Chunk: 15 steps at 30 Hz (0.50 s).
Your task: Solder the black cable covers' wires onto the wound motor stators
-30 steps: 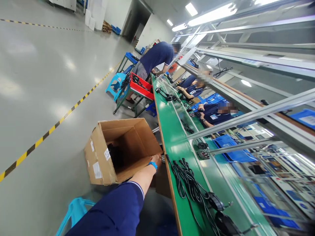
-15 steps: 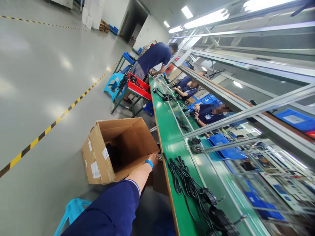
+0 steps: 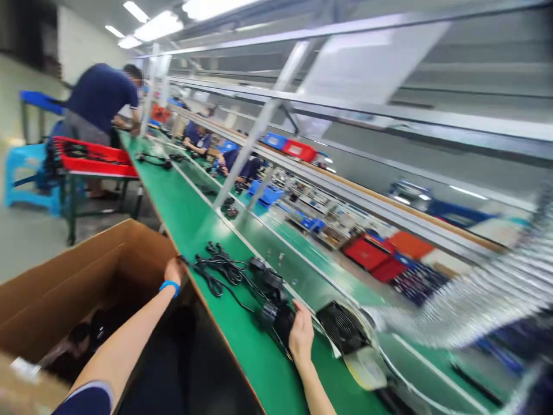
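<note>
My left hand [image 3: 174, 272], with a blue band at the wrist, is closed on the upper edge of a large cardboard box [image 3: 90, 259] beside the bench. Its fingertips are blurred. Dark items lie inside the box, too shadowed to name. My right hand [image 3: 301, 334] lies against the side of a black round-ended device [image 3: 280, 320] on the green bench, fingers stretched out along it. More black devices [image 3: 270, 279] sit just behind it. Bundled black cables [image 3: 224, 265] with plugs trail from them towards the bench edge near my left hand.
The green bench [image 3: 166, 190] runs away to the far left, under a metal frame. A black fan unit [image 3: 343, 325] with a silver flexible duct [image 3: 466, 300] stands right of my right hand. A red tray [image 3: 97, 158] and a blue stool [image 3: 30, 178] are beyond the box. Several co-workers are along the bench.
The view has swung right and levelled, bringing the fan unit and duct in. My right hand has come into view at the black devices. My left hand stays at the box edge.
</note>
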Each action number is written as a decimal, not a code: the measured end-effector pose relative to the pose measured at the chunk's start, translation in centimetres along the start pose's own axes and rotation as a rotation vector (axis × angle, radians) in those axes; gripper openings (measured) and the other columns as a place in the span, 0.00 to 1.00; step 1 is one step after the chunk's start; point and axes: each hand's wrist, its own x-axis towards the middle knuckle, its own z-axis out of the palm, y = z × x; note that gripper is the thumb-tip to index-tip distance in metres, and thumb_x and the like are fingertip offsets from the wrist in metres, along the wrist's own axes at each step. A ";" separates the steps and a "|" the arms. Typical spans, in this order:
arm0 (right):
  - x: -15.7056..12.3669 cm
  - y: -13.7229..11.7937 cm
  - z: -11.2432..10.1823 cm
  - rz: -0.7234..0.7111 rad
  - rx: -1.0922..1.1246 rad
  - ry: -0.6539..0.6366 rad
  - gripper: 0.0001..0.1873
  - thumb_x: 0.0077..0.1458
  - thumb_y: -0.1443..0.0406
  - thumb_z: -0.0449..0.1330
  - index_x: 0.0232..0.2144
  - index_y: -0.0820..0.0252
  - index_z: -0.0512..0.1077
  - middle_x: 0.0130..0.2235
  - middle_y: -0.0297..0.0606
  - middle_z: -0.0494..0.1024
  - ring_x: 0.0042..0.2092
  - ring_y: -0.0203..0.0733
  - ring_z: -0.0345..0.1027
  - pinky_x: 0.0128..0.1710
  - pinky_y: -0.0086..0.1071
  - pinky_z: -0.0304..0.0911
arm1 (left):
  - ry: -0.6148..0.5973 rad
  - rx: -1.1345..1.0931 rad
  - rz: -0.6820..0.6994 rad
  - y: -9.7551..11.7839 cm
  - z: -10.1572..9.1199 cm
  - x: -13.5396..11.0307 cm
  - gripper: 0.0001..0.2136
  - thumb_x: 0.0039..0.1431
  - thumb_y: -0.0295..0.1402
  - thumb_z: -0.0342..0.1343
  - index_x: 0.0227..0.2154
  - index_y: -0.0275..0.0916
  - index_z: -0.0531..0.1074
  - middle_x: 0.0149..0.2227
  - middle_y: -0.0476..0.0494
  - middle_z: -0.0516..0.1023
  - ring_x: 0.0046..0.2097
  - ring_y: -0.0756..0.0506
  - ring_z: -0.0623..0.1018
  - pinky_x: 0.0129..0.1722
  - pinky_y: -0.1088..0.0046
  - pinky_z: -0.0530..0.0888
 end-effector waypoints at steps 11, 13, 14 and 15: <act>5.3 0.6 0.2 0.007 0.177 -0.111 0.27 0.68 0.54 0.38 0.55 0.60 0.68 0.60 0.46 0.67 0.62 0.45 0.58 0.64 0.44 0.52 | 0.068 -0.226 0.809 8.8 0.6 0.3 0.19 0.59 0.42 0.49 0.51 0.46 0.69 0.53 0.41 0.73 0.57 0.38 0.70 0.60 0.57 0.63; 7.0 0.3 0.1 -0.018 0.151 -0.185 0.27 0.69 0.55 0.38 0.56 0.60 0.67 0.61 0.46 0.66 0.63 0.44 0.57 0.64 0.44 0.50 | -0.154 -0.096 0.966 10.5 1.9 -0.5 0.21 0.57 0.45 0.49 0.52 0.49 0.69 0.54 0.43 0.74 0.58 0.38 0.70 0.60 0.57 0.62; 7.7 0.1 0.0 -0.030 0.129 -0.227 0.26 0.69 0.55 0.39 0.56 0.59 0.68 0.60 0.45 0.68 0.63 0.44 0.58 0.64 0.44 0.50 | -0.193 -0.053 0.993 11.2 2.4 -0.9 0.22 0.54 0.47 0.50 0.51 0.50 0.70 0.53 0.44 0.76 0.57 0.38 0.71 0.60 0.57 0.62; 8.3 -0.1 -0.1 -0.042 0.102 -0.273 0.25 0.69 0.55 0.40 0.54 0.59 0.70 0.58 0.44 0.71 0.61 0.44 0.60 0.63 0.43 0.52 | -0.196 -0.032 0.998 11.9 2.8 -1.2 0.22 0.52 0.48 0.51 0.51 0.52 0.70 0.52 0.45 0.77 0.56 0.38 0.72 0.60 0.58 0.63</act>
